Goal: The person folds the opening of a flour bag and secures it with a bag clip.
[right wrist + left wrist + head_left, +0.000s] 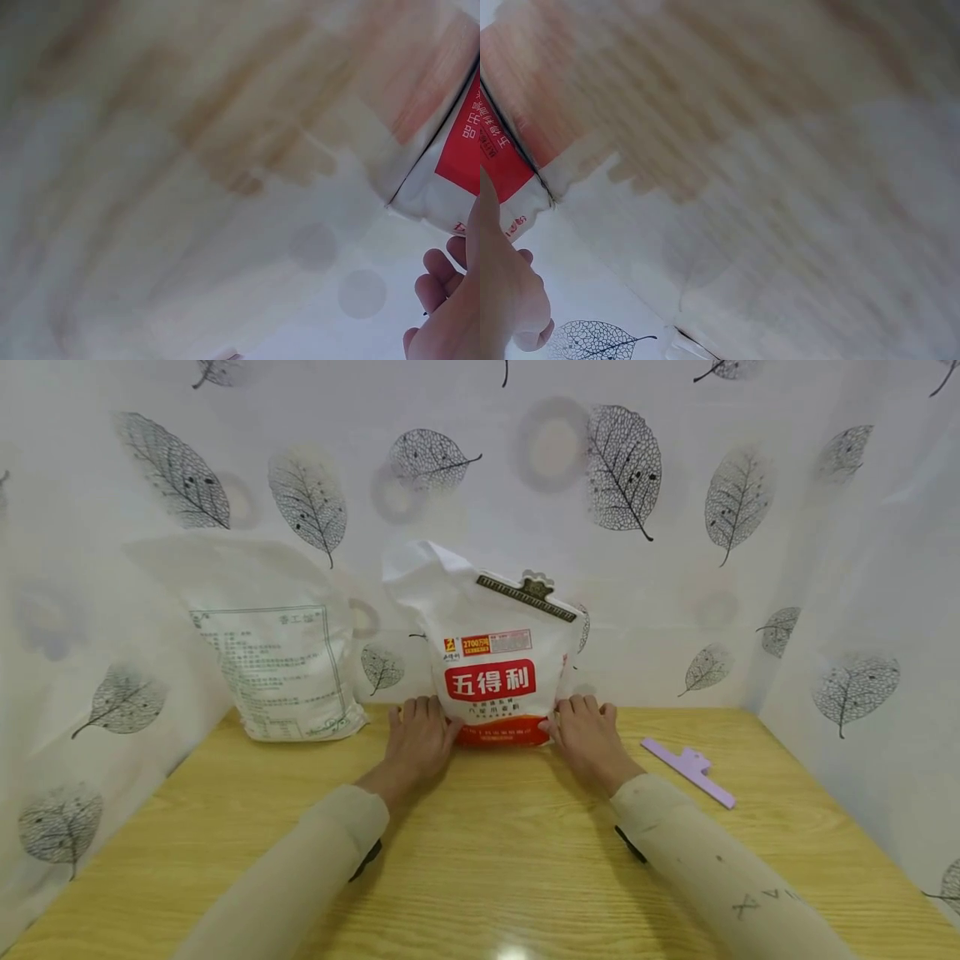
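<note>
A white flour bag (495, 681) with red labels stands on the table near the back wall. Its top is folded at a slant and closed by a dark bag clip (528, 596); a white flap sticks up at the left. My left hand (422, 739) holds the bag's lower left side, thumb at its front corner. At the lower right side my right hand (588, 735) holds it the same way. Fingers of the left hand (514, 292) show in the left wrist view, and curled fingers of the right hand (446, 292) in the right wrist view.
Left of the hands, a second white bag (281, 668) with green print stands upright, its top loose. A purple bag clip (690, 770) lies on the wooden table (480, 860) to the right. Leaf-patterned sheeting (480, 510) surrounds the table's back and sides.
</note>
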`<control>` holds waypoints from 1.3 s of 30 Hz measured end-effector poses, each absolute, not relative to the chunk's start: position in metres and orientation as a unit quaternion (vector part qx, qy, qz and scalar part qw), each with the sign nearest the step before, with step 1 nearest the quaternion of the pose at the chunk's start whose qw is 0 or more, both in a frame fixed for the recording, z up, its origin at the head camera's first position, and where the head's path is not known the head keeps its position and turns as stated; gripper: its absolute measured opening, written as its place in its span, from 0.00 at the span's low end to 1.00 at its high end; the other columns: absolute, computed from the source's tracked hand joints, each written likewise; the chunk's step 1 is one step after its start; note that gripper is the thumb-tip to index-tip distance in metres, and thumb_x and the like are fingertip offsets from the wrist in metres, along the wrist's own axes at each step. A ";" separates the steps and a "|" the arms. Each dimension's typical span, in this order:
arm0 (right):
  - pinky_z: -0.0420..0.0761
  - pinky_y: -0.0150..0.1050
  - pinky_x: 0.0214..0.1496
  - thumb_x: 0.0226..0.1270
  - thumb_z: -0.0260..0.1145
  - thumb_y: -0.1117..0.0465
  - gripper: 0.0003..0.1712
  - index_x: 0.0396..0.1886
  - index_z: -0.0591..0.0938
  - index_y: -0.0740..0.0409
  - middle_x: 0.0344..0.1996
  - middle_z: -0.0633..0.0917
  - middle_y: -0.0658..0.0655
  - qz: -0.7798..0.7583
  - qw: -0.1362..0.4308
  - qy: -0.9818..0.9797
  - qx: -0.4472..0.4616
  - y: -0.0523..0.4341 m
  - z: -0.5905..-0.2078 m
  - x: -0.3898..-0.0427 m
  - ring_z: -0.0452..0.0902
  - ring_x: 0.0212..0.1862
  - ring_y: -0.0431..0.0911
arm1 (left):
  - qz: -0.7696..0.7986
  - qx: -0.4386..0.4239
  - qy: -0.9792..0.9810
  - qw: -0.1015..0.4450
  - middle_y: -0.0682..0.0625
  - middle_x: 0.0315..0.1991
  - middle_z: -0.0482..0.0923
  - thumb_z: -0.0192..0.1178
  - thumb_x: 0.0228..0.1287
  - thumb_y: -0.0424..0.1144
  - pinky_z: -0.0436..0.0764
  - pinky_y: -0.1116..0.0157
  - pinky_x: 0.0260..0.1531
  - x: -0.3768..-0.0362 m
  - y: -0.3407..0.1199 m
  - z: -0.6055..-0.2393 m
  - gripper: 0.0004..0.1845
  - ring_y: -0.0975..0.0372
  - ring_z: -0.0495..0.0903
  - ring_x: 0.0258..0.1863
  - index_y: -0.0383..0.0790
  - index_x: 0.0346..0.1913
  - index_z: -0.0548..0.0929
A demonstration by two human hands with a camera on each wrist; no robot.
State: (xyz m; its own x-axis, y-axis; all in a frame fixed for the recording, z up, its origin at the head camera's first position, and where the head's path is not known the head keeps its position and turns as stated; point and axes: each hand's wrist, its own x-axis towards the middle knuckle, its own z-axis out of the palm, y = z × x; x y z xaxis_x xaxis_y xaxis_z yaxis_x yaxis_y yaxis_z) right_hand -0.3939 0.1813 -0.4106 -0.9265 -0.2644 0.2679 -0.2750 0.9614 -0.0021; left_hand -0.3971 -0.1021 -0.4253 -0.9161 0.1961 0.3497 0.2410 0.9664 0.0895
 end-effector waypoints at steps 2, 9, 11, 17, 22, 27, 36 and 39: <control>0.61 0.54 0.52 0.79 0.45 0.38 0.30 0.57 0.71 0.60 0.49 0.74 0.59 0.012 0.136 -0.981 0.135 0.181 -0.411 -0.396 0.64 0.54 0.54 | -0.064 -0.111 -0.976 0.176 0.37 0.55 0.71 0.34 0.78 0.62 0.60 0.47 0.55 -0.400 -0.102 -0.426 0.33 0.46 0.67 0.56 0.33 0.59 0.68; 0.61 0.54 0.50 0.79 0.46 0.39 0.29 0.55 0.71 0.60 0.48 0.74 0.59 0.006 0.141 -0.982 0.128 0.179 -0.412 -0.402 0.64 0.52 0.54 | -0.063 -0.103 -0.978 0.171 0.38 0.52 0.72 0.34 0.78 0.61 0.59 0.47 0.55 -0.407 -0.100 -0.426 0.31 0.47 0.67 0.53 0.34 0.55 0.69; 0.61 0.54 0.50 0.79 0.46 0.39 0.29 0.56 0.71 0.60 0.48 0.74 0.59 0.009 0.140 -0.983 0.122 0.176 -0.411 -0.402 0.64 0.52 0.54 | -0.063 -0.102 -0.978 0.170 0.38 0.53 0.72 0.34 0.78 0.62 0.59 0.46 0.55 -0.408 -0.101 -0.424 0.31 0.46 0.67 0.54 0.34 0.55 0.69; 0.62 0.56 0.53 0.78 0.46 0.38 0.29 0.54 0.71 0.61 0.46 0.74 0.60 0.023 0.139 -0.984 0.106 0.170 -0.409 -0.404 0.65 0.53 0.56 | -0.064 -0.091 -0.980 0.164 0.38 0.54 0.73 0.34 0.78 0.62 0.60 0.46 0.58 -0.409 -0.102 -0.421 0.32 0.46 0.68 0.56 0.35 0.57 0.70; 0.61 0.59 0.54 0.78 0.46 0.36 0.33 0.55 0.73 0.62 0.49 0.75 0.61 0.057 0.126 -0.987 0.082 0.170 -0.411 -0.400 0.64 0.54 0.57 | -0.073 -0.084 -0.981 0.162 0.38 0.54 0.74 0.36 0.76 0.64 0.63 0.45 0.57 -0.410 -0.100 -0.423 0.34 0.46 0.69 0.56 0.35 0.57 0.70; 0.58 0.60 0.55 0.76 0.48 0.34 0.35 0.57 0.72 0.62 0.51 0.74 0.63 0.118 0.097 -0.986 0.060 0.166 -0.412 -0.388 0.63 0.54 0.58 | -0.079 -0.065 -0.984 0.148 0.38 0.52 0.72 0.37 0.75 0.67 0.66 0.45 0.55 -0.402 -0.104 -0.424 0.35 0.45 0.70 0.55 0.35 0.56 0.70; 0.59 0.59 0.57 0.74 0.52 0.35 0.32 0.53 0.74 0.60 0.53 0.77 0.62 0.117 0.118 -0.983 0.081 0.142 -0.416 -0.376 0.65 0.55 0.57 | -0.120 -0.061 -0.981 0.137 0.32 0.66 0.66 0.38 0.75 0.65 0.53 0.35 0.68 -0.387 -0.128 -0.425 0.40 0.40 0.61 0.68 0.31 0.70 0.62; 0.59 0.59 0.56 0.75 0.51 0.35 0.28 0.45 0.75 0.56 0.52 0.77 0.61 0.115 0.120 -0.982 0.093 0.133 -0.413 -0.371 0.66 0.55 0.56 | -0.124 -0.064 -0.978 0.153 0.32 0.65 0.67 0.36 0.74 0.68 0.54 0.36 0.67 -0.380 -0.137 -0.423 0.42 0.40 0.62 0.68 0.31 0.69 0.64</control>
State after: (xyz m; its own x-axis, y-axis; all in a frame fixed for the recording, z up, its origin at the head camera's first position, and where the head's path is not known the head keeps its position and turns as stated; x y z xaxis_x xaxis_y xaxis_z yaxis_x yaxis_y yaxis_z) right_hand -0.3715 0.1328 -0.4127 -0.9541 -0.1540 0.2569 -0.2092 0.9564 -0.2036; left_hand -0.3798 -0.1373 -0.4232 -0.9449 0.0876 0.3155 0.1636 0.9609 0.2233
